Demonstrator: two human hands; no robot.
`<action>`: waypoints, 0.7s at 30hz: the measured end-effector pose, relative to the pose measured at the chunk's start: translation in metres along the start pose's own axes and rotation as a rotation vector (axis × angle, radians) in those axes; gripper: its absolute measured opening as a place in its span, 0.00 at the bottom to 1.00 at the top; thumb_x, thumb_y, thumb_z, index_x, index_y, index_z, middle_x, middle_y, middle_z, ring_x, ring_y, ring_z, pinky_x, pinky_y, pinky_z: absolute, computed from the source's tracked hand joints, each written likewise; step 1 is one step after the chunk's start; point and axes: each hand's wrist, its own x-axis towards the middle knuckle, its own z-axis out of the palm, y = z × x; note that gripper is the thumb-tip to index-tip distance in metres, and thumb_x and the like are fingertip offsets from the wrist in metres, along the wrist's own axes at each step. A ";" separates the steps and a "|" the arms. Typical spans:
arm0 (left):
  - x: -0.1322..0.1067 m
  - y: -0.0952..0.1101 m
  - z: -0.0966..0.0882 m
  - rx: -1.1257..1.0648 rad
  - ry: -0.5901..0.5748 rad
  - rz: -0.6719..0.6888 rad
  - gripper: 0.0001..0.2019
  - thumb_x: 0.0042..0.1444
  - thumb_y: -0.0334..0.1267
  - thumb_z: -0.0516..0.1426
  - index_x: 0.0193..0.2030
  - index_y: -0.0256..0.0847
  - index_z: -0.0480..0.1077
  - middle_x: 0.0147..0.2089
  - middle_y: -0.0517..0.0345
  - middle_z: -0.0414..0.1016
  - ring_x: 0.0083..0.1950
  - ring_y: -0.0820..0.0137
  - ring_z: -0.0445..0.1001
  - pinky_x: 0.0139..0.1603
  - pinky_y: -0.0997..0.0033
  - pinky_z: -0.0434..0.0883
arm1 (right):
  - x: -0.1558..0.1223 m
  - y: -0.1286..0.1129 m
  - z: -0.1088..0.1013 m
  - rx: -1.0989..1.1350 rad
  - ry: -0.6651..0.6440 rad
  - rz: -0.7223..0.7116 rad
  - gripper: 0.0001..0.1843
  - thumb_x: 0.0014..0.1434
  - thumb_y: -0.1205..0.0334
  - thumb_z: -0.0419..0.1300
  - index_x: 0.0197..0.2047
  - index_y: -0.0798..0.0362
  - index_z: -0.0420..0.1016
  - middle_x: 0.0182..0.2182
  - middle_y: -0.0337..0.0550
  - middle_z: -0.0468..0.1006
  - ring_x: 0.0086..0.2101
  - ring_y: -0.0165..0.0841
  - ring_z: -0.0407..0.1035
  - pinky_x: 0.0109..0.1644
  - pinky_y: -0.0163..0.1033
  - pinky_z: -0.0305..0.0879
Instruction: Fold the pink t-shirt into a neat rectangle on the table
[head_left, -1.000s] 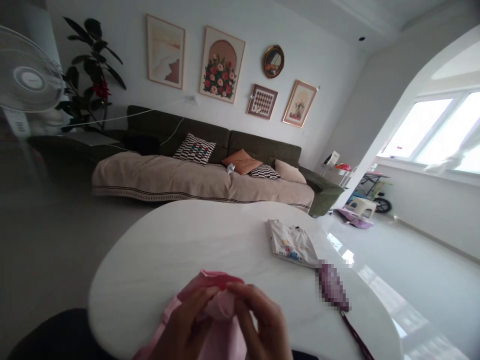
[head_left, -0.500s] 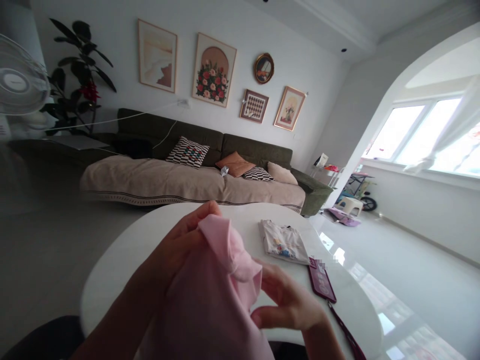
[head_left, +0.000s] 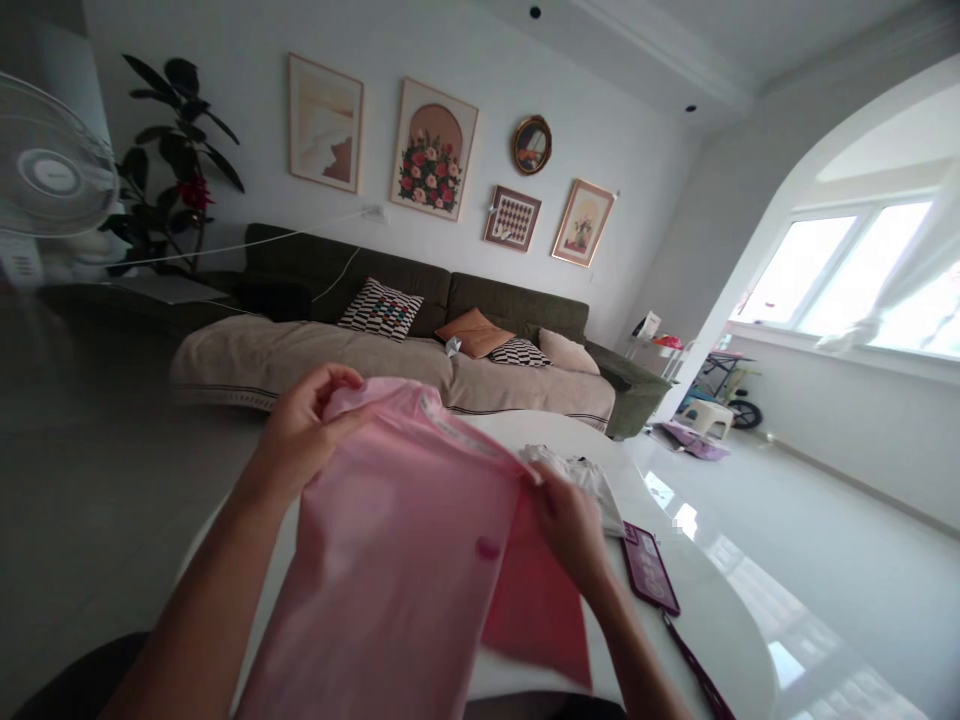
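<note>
Holding a soft pink cloth garment (head_left: 405, 540) stretched between both hands, you pinch it along its top edge. Your left hand (head_left: 311, 425) is closed on the upper left corner, and your right hand (head_left: 570, 520) grips the right edge. The cloth hangs toward you over the round white table (head_left: 720, 640). Just right of your right hand lies a flat maroon card holder with a strap (head_left: 651, 568). Just beyond that hand's fingers sits a folded white printed T-shirt (head_left: 596, 478). Far past both hands stands a dark green sofa (head_left: 525, 300).
</note>
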 end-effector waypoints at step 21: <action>-0.153 -0.201 0.000 0.722 -0.638 -0.244 0.17 0.41 0.23 0.49 0.33 0.42 0.73 0.37 0.57 0.74 0.41 0.68 0.72 0.43 0.72 0.66 | -0.189 0.180 0.100 -0.486 -0.121 -0.005 0.21 0.49 0.75 0.44 0.38 0.48 0.73 0.27 0.42 0.68 0.27 0.33 0.66 0.29 0.35 0.65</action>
